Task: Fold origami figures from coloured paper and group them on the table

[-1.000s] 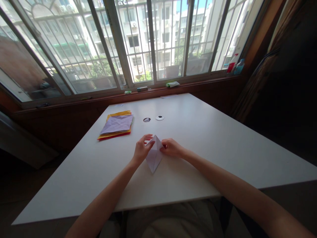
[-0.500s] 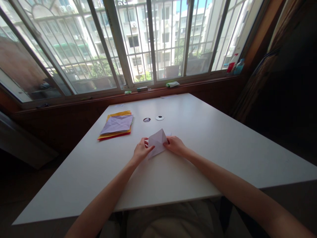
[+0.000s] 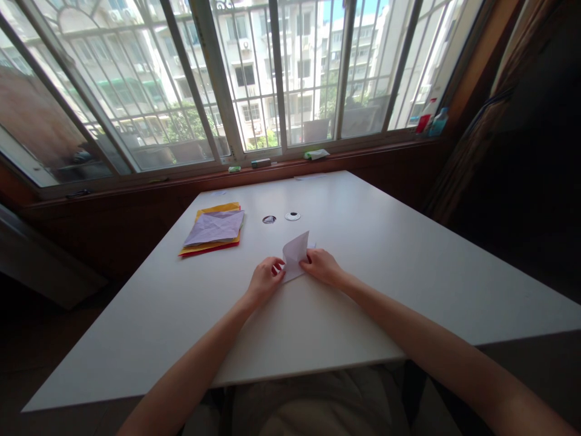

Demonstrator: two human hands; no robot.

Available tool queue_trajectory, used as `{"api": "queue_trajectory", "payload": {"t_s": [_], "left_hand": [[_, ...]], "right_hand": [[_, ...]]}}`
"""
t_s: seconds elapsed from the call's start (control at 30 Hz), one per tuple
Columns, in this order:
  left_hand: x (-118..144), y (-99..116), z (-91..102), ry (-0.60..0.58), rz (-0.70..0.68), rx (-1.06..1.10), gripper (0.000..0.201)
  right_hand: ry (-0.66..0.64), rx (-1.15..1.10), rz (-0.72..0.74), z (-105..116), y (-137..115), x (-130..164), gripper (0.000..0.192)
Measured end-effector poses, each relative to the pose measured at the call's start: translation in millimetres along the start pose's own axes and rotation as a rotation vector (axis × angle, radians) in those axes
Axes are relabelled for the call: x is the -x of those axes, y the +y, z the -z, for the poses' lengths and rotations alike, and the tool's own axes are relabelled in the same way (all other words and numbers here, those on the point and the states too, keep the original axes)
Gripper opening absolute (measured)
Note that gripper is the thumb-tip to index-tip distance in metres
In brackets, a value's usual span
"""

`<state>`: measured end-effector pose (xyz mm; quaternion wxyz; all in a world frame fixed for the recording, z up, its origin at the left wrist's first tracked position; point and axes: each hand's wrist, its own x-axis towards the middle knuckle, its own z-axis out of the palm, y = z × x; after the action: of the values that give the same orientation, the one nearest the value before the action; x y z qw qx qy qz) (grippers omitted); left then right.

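A paper stack (image 3: 214,226) lies centre-left; my right hand (image 3: 321,266) pinches folded paper (image 3: 296,258) slanting upper-right; whether my left hand (image 3: 264,278) grips, I can't tell.

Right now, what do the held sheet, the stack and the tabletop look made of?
Held sheet: matte paper, judging by its thin, curling edge.
Stack: probably paper too; the matte top piece shows creases.
Tabletop: smooth, satin white with a soft window sheen; laminate or painted board, can't tell.

Right hand (image 3: 321,267) pinches folded paper (image 3: 296,254); left hand (image 3: 264,278) at paper's edge.
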<state>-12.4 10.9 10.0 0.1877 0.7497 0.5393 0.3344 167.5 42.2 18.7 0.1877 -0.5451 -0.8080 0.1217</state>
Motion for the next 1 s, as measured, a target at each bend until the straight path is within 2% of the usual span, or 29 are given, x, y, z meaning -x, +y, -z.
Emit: {"api": "queue_trajectory", "payload": {"t_s": [0.23, 0.33, 0.5, 0.63, 0.7, 0.8, 0.93, 1.0], "left_hand": [[1, -3, -3.5, -0.057, -0.046, 0.018, 0.015], [2, -2, -3.9, -0.069, -0.056, 0.026, 0.016], [1, 1, -0.2, -0.105, -0.096, 0.011, 0.017], [0, 2, 2.1, -0.118, -0.134, 0.02, 0.017], [0, 2, 1.7, -0.126, -0.158, 0.014, 0.017], [2, -1, -0.2, -0.129, -0.211, -0.015, 0.018], [4, -2, -1.7, -0.122, -0.284, -0.065, 0.021], [4, -2, -1.9, -0.124, -0.302, -0.084, 0.021]], "right_hand": [[0.019, 0.068, -0.045, 0, 1, -1, 0.014], [0.086, 0.025, -0.114, -2, 4, -4, 0.013], [0.24, -0.142, -0.21, -4, 11, -9, 0.027], [0.226, -0.12, -0.044, -7, 15, -10, 0.011], [0.202, -0.103, 0.043, -9, 16, -10, 0.012], [0.206, -0.098, 0.059, -11, 17, -10, 0.014], [0.339, -0.079, 0.075, -9, 14, -7, 0.017], [0.338, -0.113, 0.104, -8, 11, -6, 0.013]]}}
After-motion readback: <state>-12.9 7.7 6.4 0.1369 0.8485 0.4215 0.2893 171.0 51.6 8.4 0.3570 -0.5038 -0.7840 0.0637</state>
